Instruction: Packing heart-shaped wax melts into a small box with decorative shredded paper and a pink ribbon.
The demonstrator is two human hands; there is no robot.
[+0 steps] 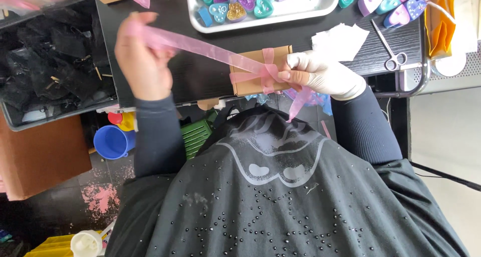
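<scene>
I count one small brown box [260, 69] at the near edge of my black table [200, 81], wound with one pink ribbon [200, 44]. One pair of scissors [390, 49] lies toward the right edge. One white tray [300, 9] sits at the far edge — nine heart-shaped pieces [248, 0] show in it, though the frame cuts it off. Six more hearts [396, 16] lie beside it — outside the tray.

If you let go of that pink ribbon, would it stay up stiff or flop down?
Probably flop. The pink ribbon looks thin and see-through, and its loose tail hangs limp below the brown box. It only looks straight where the left hand pulls it tight against the right hand. It seems very light.
</scene>
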